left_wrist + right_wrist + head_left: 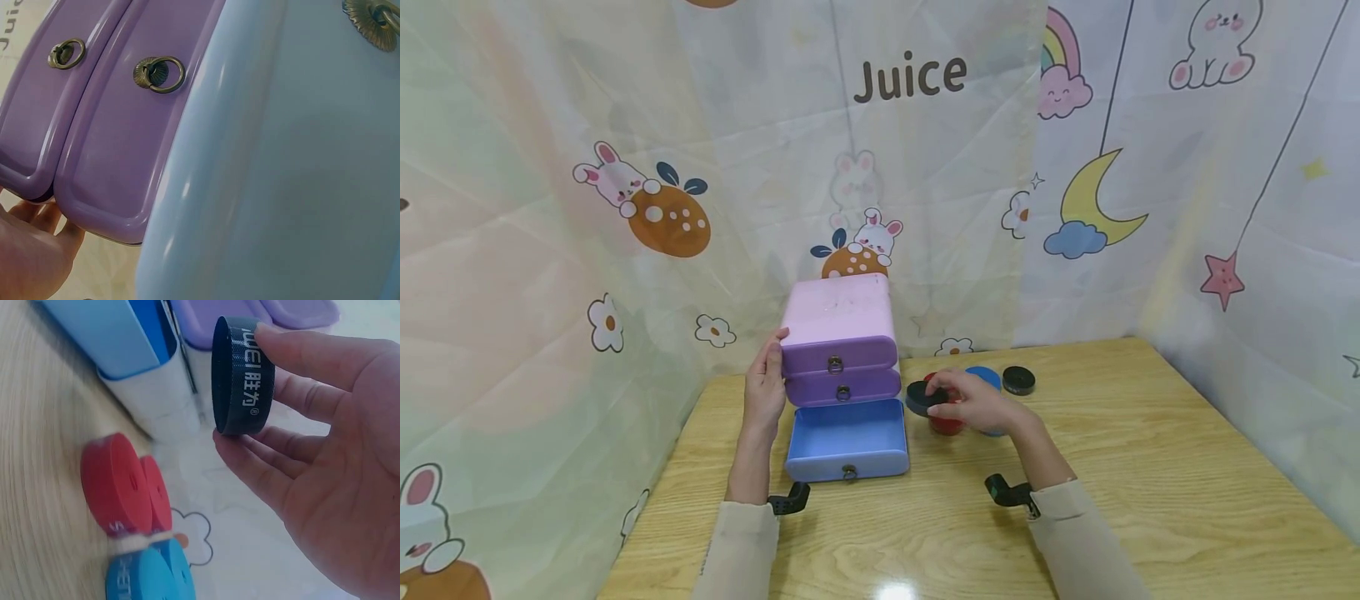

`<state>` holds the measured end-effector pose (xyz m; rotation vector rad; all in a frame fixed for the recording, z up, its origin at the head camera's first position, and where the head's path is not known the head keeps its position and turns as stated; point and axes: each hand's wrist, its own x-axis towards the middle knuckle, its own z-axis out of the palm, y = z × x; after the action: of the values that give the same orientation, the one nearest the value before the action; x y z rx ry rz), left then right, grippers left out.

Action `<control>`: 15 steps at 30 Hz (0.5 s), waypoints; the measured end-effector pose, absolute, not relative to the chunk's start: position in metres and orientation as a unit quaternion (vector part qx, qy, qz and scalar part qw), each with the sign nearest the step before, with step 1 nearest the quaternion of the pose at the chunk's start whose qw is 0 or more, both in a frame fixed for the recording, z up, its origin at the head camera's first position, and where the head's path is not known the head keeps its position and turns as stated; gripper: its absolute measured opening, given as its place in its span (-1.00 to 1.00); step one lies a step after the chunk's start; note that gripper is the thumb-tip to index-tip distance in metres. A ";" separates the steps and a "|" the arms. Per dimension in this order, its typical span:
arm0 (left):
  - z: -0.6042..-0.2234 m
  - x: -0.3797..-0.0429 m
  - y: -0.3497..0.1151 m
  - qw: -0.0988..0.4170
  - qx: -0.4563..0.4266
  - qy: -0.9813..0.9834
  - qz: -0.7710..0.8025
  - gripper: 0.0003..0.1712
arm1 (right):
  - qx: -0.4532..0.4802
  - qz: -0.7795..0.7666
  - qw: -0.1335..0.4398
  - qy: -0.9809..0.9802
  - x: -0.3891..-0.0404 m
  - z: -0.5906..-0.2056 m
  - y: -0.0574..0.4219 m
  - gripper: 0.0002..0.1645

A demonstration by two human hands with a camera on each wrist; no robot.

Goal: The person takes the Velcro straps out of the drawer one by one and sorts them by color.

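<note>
My right hand (976, 402) holds a black roll of tape (250, 378) with white lettering, pinched between thumb and fingers above the table. In the head view it is just right of the pulled-out blue drawer (850, 467). No contents show in that drawer. It is the lowest in a small pink-topped drawer cabinet (838, 308), below two purple drawer fronts (125, 144) with ring pulls, both pushed in. My left hand (765, 390) rests along the cabinet's left side, fingers touching its wall near the purple drawers.
Two red rolls (119, 487) and two blue rolls (144, 575) stand behind and below my right hand. Another black roll (1018, 380) lies farther right on the wooden table (1075, 467). A printed cloth (760, 208) hangs behind the cabinet.
</note>
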<state>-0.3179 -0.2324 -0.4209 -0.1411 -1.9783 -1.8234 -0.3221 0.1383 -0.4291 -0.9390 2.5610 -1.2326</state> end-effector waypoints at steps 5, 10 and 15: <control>-0.422 -0.317 -0.232 0.229 -0.055 -0.717 -0.656 -0.45 | -0.289 -0.414 0.067 0.861 -0.323 -0.429 0.149 -0.73; -0.422 -0.317 -0.232 0.232 -0.053 -0.720 -0.652 -0.44 | -0.294 -0.398 0.034 0.869 -0.326 -0.430 0.161 -0.72; -0.423 -0.318 -0.232 0.234 -0.053 -0.719 -0.652 -0.44 | -0.287 -0.380 0.000 0.879 -0.328 -0.432 0.172 -0.67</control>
<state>-0.3177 -0.2320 -0.4227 -0.1469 -1.9745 -1.7909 -0.3279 0.1717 -0.4318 -0.9022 2.7625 -1.1957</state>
